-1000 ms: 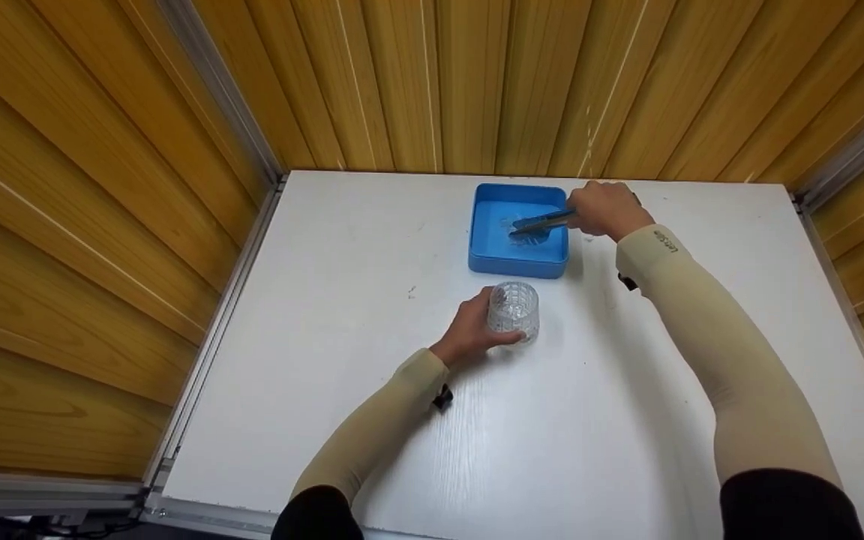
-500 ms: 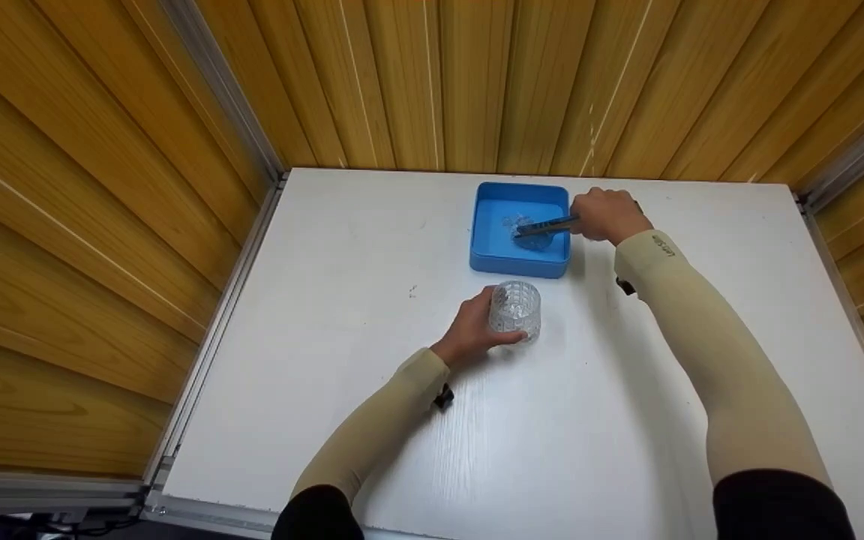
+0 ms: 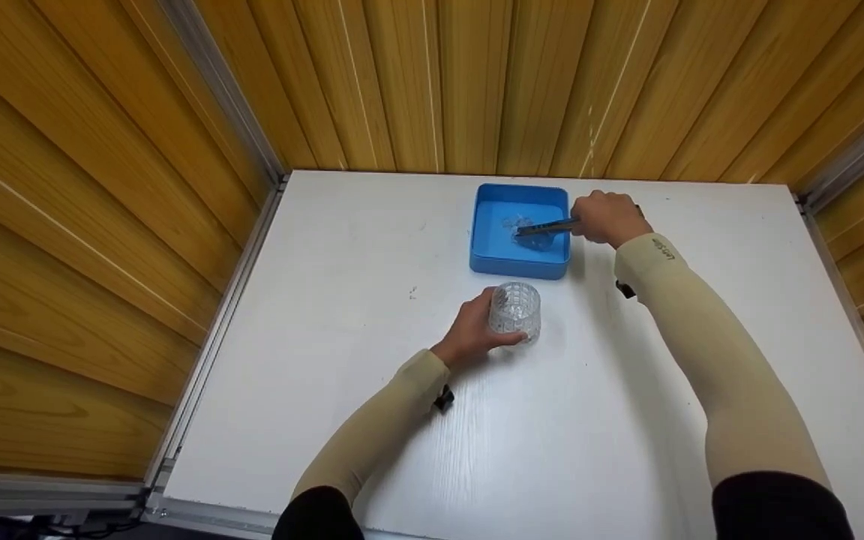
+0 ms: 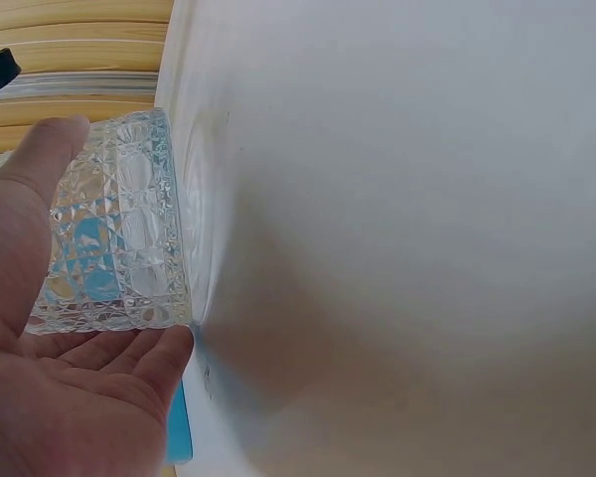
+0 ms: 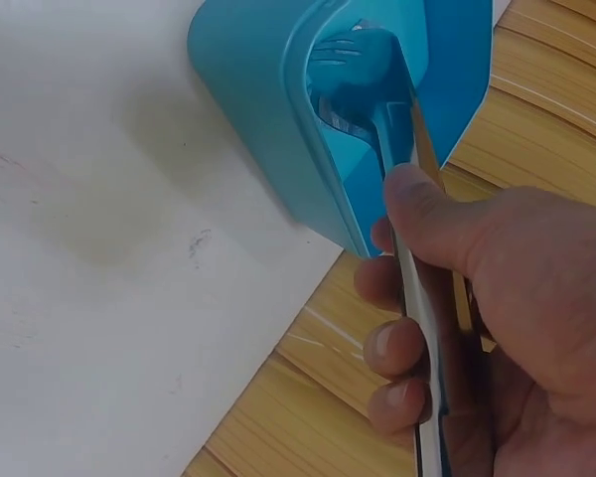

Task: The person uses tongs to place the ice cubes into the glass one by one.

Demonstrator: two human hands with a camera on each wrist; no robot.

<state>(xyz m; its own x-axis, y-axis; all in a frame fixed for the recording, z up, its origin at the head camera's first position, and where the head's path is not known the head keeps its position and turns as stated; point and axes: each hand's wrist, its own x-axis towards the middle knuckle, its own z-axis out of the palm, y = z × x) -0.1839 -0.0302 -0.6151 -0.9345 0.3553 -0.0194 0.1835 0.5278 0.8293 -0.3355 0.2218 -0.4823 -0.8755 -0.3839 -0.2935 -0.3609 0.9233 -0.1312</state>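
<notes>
Right grip (image 3: 606, 217) is holding fork-headed metal tongs (image 3: 548, 226), fingers curling round the handles, just right of the blue plastic box (image 3: 518, 266). Tongs are dipping inside the box, tips lying by clear pieces (image 3: 511, 222); can't tell if tips are pinching one. Left grip (image 3: 473, 324) is clasping a textured glass tumbler (image 3: 516, 311), mouth facing up, near side of box. White counter (image 3: 312, 337) is supporting the box; wood-look panelling (image 3: 469, 90) is standing behind it.

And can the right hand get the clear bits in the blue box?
Probably yes: the right hand holds tongs that already reach into the open-topped blue box, close by the clear bits.
</notes>
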